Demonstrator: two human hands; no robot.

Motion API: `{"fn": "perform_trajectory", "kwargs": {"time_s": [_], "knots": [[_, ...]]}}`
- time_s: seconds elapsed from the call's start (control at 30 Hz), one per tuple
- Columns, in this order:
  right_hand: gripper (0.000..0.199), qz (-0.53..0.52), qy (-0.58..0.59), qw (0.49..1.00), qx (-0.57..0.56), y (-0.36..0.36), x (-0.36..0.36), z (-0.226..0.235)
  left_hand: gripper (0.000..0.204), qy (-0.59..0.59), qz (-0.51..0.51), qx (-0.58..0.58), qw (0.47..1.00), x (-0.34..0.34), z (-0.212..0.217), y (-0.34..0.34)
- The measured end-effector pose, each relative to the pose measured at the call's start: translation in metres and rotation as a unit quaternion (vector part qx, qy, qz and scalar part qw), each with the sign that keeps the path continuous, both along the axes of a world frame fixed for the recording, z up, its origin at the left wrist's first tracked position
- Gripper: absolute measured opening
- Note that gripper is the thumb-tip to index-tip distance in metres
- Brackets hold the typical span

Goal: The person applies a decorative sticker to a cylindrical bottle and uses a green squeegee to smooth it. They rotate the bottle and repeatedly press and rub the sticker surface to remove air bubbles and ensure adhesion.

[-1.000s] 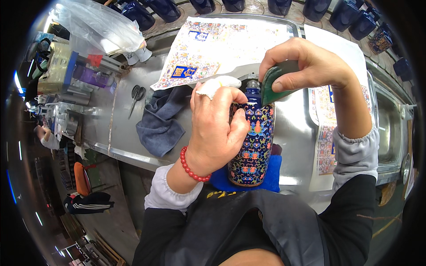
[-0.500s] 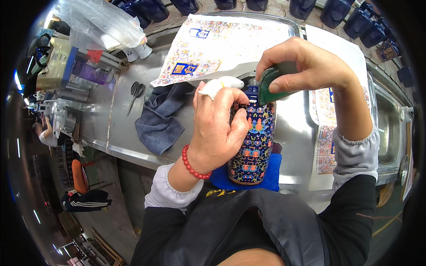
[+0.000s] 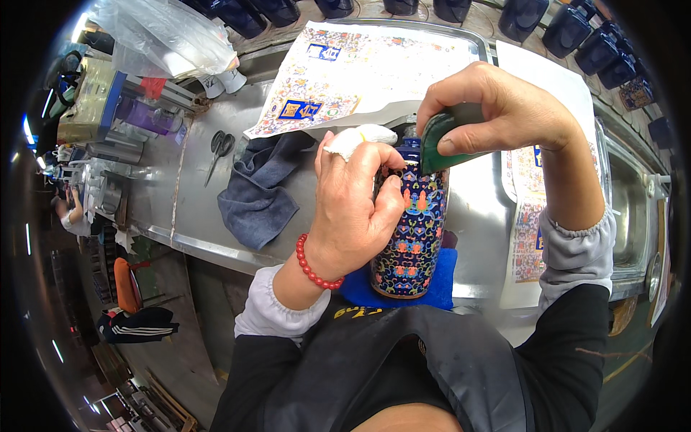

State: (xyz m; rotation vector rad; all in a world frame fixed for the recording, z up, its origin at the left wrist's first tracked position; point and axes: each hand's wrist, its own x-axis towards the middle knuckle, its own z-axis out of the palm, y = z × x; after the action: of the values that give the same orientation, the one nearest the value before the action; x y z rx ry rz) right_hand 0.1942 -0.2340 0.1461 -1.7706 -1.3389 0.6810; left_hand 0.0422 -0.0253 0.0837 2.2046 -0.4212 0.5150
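A dark blue vase [image 3: 409, 248] with a colourful floral pattern stands in front of me, partly covered by my hands. Around its left shoulder, my left hand [image 3: 360, 205] is closed, thumb and forefinger pressed to the surface; one finger wears a white wrap [image 3: 353, 140]. A thin green scraper [image 3: 432, 147] is gripped in my right hand [image 3: 497, 115], its edge resting against the vase's upper right shoulder. Under the vase lies a bright blue cloth [image 3: 445, 281]. Part of the vase's neck is hidden behind my fingers.
Patterned decal sheets [image 3: 374, 68] lie behind the vase, with another sheet [image 3: 529, 245] on the right. A grey-blue towel [image 3: 259, 194] and black scissors [image 3: 219, 151] rest on the metal counter [image 3: 194, 201]. Several dark blue jars [image 3: 522, 18] line the back. A sink [image 3: 630, 216] is at right.
The scraper has tilted and shifted slightly downward against the vase's shoulder. My left hand keeps its hold in nearly the same spot.
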Motion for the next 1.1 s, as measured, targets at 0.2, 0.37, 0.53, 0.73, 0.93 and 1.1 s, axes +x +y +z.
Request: {"fn": "perform_trajectory", "kwargs": {"time_s": [0.2,0.37,0.53,0.73,0.93,1.1], "knots": [[0.027,-0.012,-0.024,1.0,0.002,-0.002,-0.002,-0.001,0.018,0.001,-0.002,-0.003,1.0,0.0,0.0,0.0],[0.025,-0.04,-0.029,0.998,0.024,-0.004,-0.008,-0.005,0.018,0.008,-0.005,-0.009,1.0,-0.002,-0.001,0.0],[0.027,-0.025,-0.019,0.999,0.018,-0.006,-0.009,-0.006,0.017,0.004,-0.002,-0.011,1.0,-0.001,-0.002,-0.001],[0.026,-0.018,-0.025,0.999,0.021,-0.005,-0.008,-0.006,0.016,0.001,-0.002,-0.012,1.0,-0.001,-0.003,-0.001],[0.026,-0.007,-0.017,0.999,0.033,-0.005,-0.007,-0.008,0.016,0.004,-0.003,-0.016,1.0,-0.001,-0.003,-0.001],[0.026,-0.051,-0.009,0.995,0.08,-0.016,-0.012,-0.011,0.023,0.023,-0.021,0.0,1.0,0.0,-0.001,-0.002]]}}
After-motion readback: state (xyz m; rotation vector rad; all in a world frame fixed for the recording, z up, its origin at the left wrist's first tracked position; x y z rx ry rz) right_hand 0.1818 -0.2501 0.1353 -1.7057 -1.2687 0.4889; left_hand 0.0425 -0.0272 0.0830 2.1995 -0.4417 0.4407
